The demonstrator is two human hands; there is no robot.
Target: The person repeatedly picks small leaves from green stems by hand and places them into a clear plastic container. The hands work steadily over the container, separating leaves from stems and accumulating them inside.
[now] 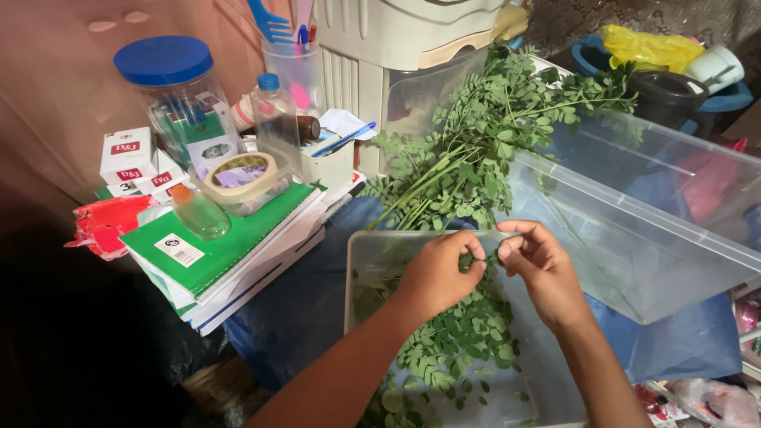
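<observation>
Fingers of our left hand (pixel 438 272) and our right hand (pixel 539 265) meet over the shallow clear plastic tray (pixel 357 261), both pinched on one thin green leafy sprig (pixel 490 257) that runs between them, so neither hand is slack or balled. Below and between our wrists, inside that tray, lies a loose heap of small round plucked green leaves (pixel 456 341). Just beyond our fingertips we see a bundle of long green leafy stalks (pixel 483 150), its cut ends near our hands and its tips spread away over the rim of a large clear plastic storage box (pixel 634 230), which sits beyond and to the right of our right hand. Well to the left of our left hand rests a stack of books topped by a green notebook (pixel 230 238), carrying a small clear bottle with an orange cap (pixel 196 212) and a roll of tape (pixel 242 176). Farther off on that side stands a clear jar with a blue lid (pixel 170 87). Dark blue cloth (pixel 309 293) covers the bench under the tray.
</observation>
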